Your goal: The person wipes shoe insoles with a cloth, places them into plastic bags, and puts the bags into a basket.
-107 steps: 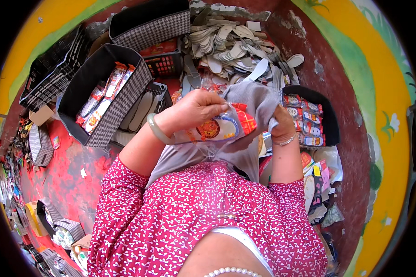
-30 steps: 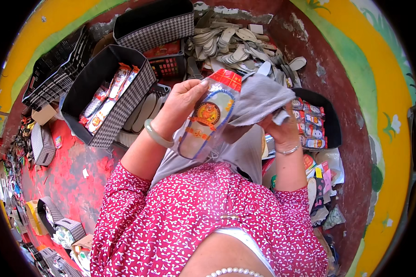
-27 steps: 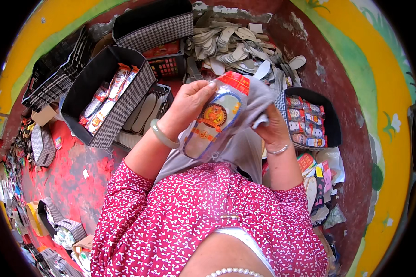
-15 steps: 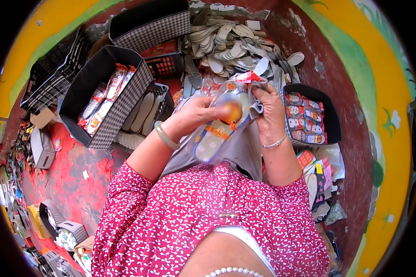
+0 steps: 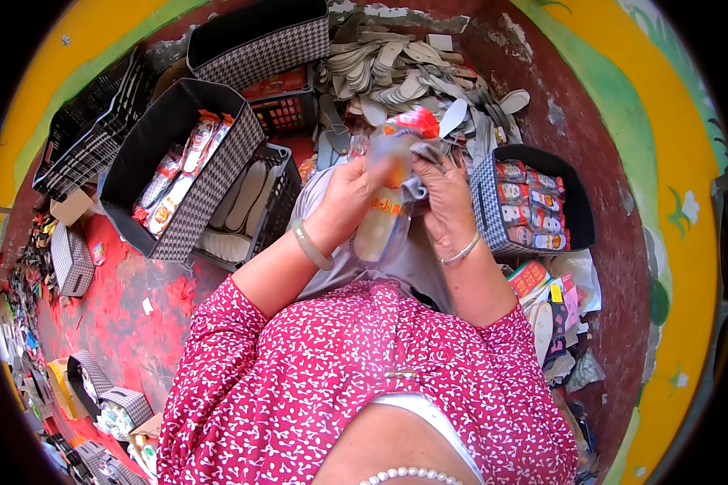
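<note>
Above my lap, my left hand point(image 5: 349, 194) grips a clear plastic package point(image 5: 374, 238) with a pale insole inside, orange print across its front and a red top end. The lower end of the package hangs toward my lap. My right hand point(image 5: 449, 202) is closed on a crumpled grey cloth point(image 5: 414, 191), which lies against the package's right side near its upper part. Motion smears the fingers and the top of the package, and the hands partly cover it.
At the right stands a fabric bin point(image 5: 493, 198) with several packaged items. A houndstooth bin point(image 5: 218, 162) holding more packages is at the left, beside a black crate point(image 5: 279, 190) of insoles. Loose insoles point(image 5: 380, 69) are heaped ahead against the wall.
Both hands have drawn closer together and shifted slightly left. The cloth has moved in over the package's upper part, and the package now hangs more upright.
</note>
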{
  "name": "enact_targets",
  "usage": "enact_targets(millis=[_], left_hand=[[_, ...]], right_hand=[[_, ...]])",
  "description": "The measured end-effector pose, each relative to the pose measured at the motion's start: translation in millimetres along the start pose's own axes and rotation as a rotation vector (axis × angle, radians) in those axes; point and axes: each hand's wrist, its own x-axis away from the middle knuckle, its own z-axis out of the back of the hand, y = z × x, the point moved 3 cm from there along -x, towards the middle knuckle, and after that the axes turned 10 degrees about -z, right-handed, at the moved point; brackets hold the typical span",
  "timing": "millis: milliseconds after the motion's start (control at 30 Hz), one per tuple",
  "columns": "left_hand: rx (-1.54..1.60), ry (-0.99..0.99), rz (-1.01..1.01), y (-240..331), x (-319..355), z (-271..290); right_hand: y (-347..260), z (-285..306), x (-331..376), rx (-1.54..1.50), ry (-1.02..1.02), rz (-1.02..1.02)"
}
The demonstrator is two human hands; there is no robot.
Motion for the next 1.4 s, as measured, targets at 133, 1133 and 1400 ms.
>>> enact_targets(millis=[133, 1133, 1400], left_hand=[[0.134, 0.134, -0.119, 0, -14, 9], [0.274, 0.213, -0.276, 22, -35, 4], [0.728, 0.259, -0.142, 8, -51, 56]], right_hand=[[28, -13, 16, 0.071, -0.057, -0.127], [-15, -36, 31, 1.754, 0.281, 0.707], [-30, -29, 39, 1.128, -0.227, 0.264]])
